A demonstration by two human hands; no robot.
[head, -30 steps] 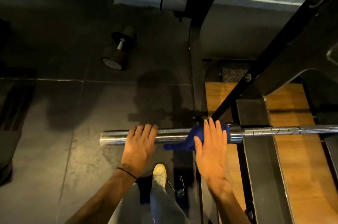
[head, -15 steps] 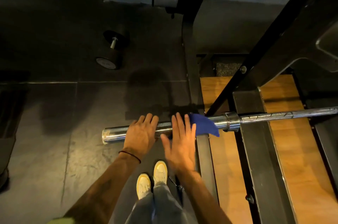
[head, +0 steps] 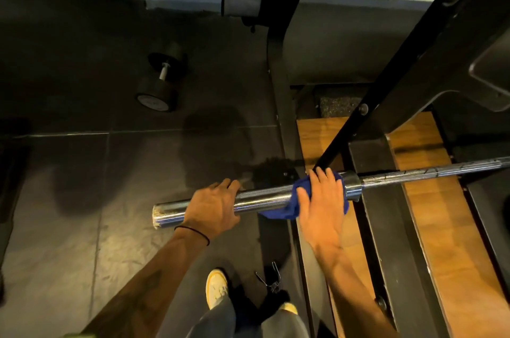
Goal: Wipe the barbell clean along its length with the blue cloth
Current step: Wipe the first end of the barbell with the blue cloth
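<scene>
The chrome barbell (head: 265, 198) lies level across the view, its thick sleeve end at the left and its thin knurled shaft running off to the right. My left hand (head: 212, 206) grips the sleeve near its free end, fingers curled over the top. The blue cloth (head: 287, 209) is draped over the sleeve just left of the collar. My right hand (head: 323, 199) presses flat on the cloth with straight fingers and covers most of it.
A black rack upright (head: 386, 83) slants across behind the bar. A wooden platform (head: 455, 227) with black frame rails lies under the shaft. On the dark floor, a dumbbell (head: 160, 81) rests at the far left. A spring clip (head: 271, 279) lies by my shoe (head: 216, 288).
My right hand slid the cloth left along the sleeve toward my left hand, then back right to the collar. My left hand kept its hold on the sleeve.
</scene>
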